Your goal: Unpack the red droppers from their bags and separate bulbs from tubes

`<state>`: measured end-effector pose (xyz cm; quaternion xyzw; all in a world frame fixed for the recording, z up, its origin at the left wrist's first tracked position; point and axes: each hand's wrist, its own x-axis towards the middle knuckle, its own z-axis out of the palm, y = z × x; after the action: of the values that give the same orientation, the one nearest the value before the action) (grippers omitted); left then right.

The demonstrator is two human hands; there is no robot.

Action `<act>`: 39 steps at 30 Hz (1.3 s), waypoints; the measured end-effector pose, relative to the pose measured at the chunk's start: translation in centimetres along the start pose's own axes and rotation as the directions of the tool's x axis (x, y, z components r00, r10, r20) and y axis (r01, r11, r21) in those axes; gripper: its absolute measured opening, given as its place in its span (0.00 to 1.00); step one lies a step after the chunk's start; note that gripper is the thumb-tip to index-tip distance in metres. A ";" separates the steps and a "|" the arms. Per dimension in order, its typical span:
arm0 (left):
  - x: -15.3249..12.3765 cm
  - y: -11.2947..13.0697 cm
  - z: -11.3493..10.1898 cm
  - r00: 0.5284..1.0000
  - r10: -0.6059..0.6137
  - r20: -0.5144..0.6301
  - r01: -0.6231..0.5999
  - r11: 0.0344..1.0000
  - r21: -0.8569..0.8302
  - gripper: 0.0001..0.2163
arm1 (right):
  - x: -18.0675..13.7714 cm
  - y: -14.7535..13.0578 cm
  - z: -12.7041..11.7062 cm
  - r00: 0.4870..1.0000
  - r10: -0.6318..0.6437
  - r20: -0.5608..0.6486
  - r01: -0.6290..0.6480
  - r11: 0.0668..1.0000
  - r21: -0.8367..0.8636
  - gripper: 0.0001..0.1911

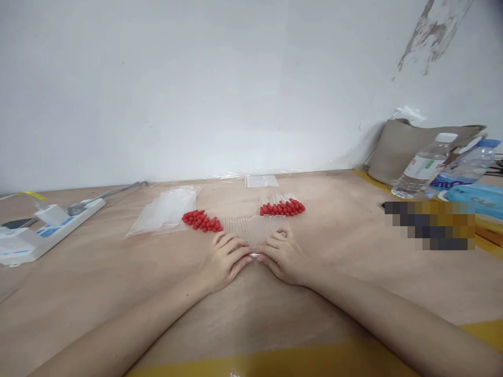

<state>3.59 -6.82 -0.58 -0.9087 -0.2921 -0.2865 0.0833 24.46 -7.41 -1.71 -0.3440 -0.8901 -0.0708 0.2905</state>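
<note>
Between my two hands lies a clear thin tube (255, 255), its ends hidden under the fingers. A little red shows at the left fingertips, so it looks like a dropper with a red bulb. My left hand (225, 260) closes on one end, and my right hand (282, 257) pinches the other. Just beyond the hands, several clear glass tubes (255, 229) are laid side by side in a row. Red rubber bulbs (201, 221) are heaped at the row's left end. Behind the right hand sits a bunch of droppers with red bulbs (283, 207).
Clear plastic bags (167, 209) lie left of the bulbs, and a small zip bag (261, 181) rests by the wall. A power strip (58, 228) is far left. Water bottles (424, 166), a grey-brown bag (396, 149) and a blue pack (483, 199) stand at the right.
</note>
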 end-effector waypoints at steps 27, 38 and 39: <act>-1.1 0.9 -1.7 0.974 0.125 0.191 -0.098 0.985 -0.143 0.07 | -1.6 -0.4 -1.2 0.765 -0.601 -0.230 0.475 0.769 -0.427 0.08; -1.9 -2.5 -1.9 0.955 -0.293 -0.045 0.278 0.938 -0.208 0.10 | -0.9 2.6 -1.5 0.927 0.214 -0.309 -0.272 0.949 -0.159 0.13; -1.8 -2.8 -1.9 0.934 -0.344 -0.098 0.317 0.924 -0.215 0.10 | -0.7 2.7 -1.3 0.924 0.257 -0.284 -0.302 0.945 -0.126 0.13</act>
<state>-0.16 -6.01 -0.10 -0.8286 -0.4056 -0.3841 -0.0364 27.22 -6.20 -1.24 -0.4783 -0.7760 -0.1482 0.3836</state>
